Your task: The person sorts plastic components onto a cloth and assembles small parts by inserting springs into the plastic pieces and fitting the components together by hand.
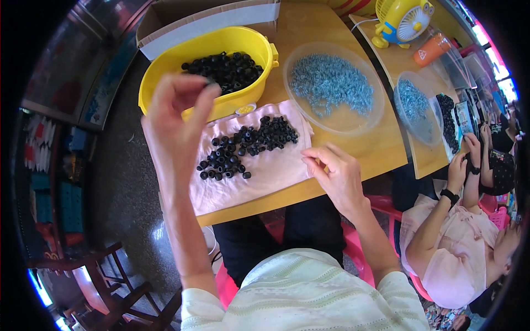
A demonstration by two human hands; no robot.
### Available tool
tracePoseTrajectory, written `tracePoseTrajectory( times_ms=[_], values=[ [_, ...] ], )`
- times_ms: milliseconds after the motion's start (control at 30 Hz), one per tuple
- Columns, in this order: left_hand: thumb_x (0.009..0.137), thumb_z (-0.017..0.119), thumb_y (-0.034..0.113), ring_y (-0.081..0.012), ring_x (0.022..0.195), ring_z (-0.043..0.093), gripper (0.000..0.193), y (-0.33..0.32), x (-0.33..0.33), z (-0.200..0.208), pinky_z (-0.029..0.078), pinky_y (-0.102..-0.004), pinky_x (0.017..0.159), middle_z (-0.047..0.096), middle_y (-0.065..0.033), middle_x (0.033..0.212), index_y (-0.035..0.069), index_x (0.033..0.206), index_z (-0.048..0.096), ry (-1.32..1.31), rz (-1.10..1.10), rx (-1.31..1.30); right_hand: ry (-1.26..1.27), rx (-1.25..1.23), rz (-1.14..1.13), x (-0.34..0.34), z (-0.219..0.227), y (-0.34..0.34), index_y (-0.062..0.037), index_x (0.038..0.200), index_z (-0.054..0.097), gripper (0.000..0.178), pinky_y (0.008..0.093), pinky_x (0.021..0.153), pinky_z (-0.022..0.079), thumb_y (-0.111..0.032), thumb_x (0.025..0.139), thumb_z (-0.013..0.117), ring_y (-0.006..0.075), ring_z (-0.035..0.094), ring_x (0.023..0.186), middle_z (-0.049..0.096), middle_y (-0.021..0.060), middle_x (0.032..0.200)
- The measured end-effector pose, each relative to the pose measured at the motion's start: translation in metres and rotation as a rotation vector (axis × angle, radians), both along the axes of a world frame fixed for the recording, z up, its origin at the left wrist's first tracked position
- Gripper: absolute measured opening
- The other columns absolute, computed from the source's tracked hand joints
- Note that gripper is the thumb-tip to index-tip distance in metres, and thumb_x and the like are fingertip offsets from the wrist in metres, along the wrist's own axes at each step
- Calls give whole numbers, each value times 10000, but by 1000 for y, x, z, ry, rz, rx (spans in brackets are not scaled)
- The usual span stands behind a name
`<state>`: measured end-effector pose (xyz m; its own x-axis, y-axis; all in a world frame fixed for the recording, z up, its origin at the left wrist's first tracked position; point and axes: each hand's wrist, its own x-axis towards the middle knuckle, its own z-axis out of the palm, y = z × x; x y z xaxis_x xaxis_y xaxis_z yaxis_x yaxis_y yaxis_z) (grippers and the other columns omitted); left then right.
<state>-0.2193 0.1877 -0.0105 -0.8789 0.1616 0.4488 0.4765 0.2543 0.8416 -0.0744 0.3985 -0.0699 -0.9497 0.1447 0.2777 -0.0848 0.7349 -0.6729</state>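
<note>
My left hand (pixel 179 105) is raised over the near left rim of the yellow tub (pixel 160 60), blurred by motion. Its thumb and fingers come together around what looks like a small black part (pixel 210 82). Inside the tub lies a heap of small black cylindrical parts (pixel 232 69). On the pink cloth (pixel 265 174) below it, more loose black parts (pixel 223 160) spread out, with smaller ones (pixel 277 132) bunched at the upper right. At the cloth's right edge, my right hand (pixel 337 176) is closed in a pinch. Whatever its fingertips hold is too small to make out.
A round clear tray (pixel 287 83) with many small light-blue pieces stands right of the tub. Behind the tub is a cardboard box (pixel 210 27). On the adjoining table are another clear tray (pixel 428 134), a yellow fan (pixel 402 22) and an orange cup (pixel 432 49). Other people (pixel 452 248) sit at right.
</note>
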Motion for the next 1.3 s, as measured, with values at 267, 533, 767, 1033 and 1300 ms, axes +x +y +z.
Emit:
tracePoseTrajectory(
  times_ms=[267, 533, 767, 1033, 1300],
  values=[
    [849, 671, -12, -195, 842, 679, 196, 31, 111, -91, 551, -302, 789, 674, -136, 976, -7, 1021, 578, -778, -365, 642, 94, 126, -36, -29, -14, -7, -49, 902, 667, 158, 283, 574, 494, -36, 760, 736, 179, 647, 653, 615, 59, 797],
    [867, 644, -40, -176, 915, 669, 193, 33, 112, -103, 542, -297, 860, 663, -107, 998, -19, 1048, 581, -845, -377, 714, 70, 103, -63, -30, -19, -5, -69, 867, 640, 158, 339, 578, 493, -36, 734, 719, 222, 640, 677, 597, 46, 804],
    [869, 640, -37, -200, 914, 674, 196, 31, 114, -107, 550, -311, 854, 661, -134, 1025, -17, 1052, 571, -818, -338, 713, -20, 7, 55, -16, -1, -4, -52, 907, 654, 193, 264, 521, 471, 24, 737, 705, 132, 636, 659, 629, 40, 797],
    [879, 628, -28, -213, 885, 685, 194, 30, 111, -103, 562, -316, 820, 675, -155, 998, -29, 1070, 592, -834, -418, 824, -149, -448, 211, -1, 26, -8, -7, 897, 638, 162, 215, 517, 485, 53, 755, 686, 95, 642, 728, 672, 53, 889],
    [862, 651, -27, -198, 855, 682, 212, 30, 114, -106, 560, -315, 824, 674, -134, 967, -26, 1069, 605, -835, -362, 792, -56, 70, 105, -15, -12, 4, -58, 883, 618, 130, 320, 571, 503, -29, 780, 692, 232, 645, 670, 625, 74, 824]
  ],
)
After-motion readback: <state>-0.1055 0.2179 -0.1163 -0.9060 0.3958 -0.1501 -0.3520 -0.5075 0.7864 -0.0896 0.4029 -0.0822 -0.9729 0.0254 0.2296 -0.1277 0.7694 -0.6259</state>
